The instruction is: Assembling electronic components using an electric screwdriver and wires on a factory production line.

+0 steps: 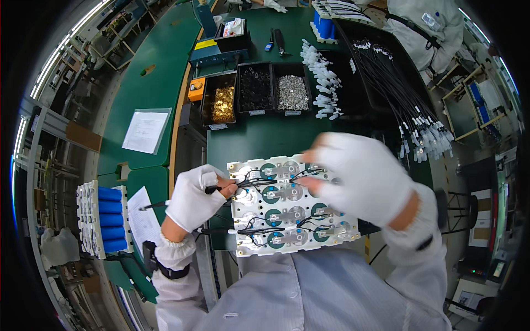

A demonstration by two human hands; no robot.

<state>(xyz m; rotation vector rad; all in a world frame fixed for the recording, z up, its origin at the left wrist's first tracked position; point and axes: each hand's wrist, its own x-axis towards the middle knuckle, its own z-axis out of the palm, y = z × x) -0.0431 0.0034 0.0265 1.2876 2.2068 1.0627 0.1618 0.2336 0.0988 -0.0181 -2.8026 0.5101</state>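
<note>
A white battery module (253, 208) with round cell ends, metal tabs and black wires lies in front of me at the table's near edge. My left hand (197, 197), in a white fingerless glove, pinches a bundle of black cables (256, 182) at the module's upper left edge. Over the upper right part hovers my right hand (364, 179), gloved likewise and blurred by motion. Its thumb and fingers are apart, with nothing visible between them. A second black cable (221, 231) runs out from the module's lower left side.
Beyond the module stand black bins of brass-coloured pieces (222, 105), black pieces (255, 88) and silver nuts (292, 92). Black cables with clear caps (422, 135) hang from a tray at right. A module with blue cells (112, 219) stands at left. Another person (428, 27) is at upper right.
</note>
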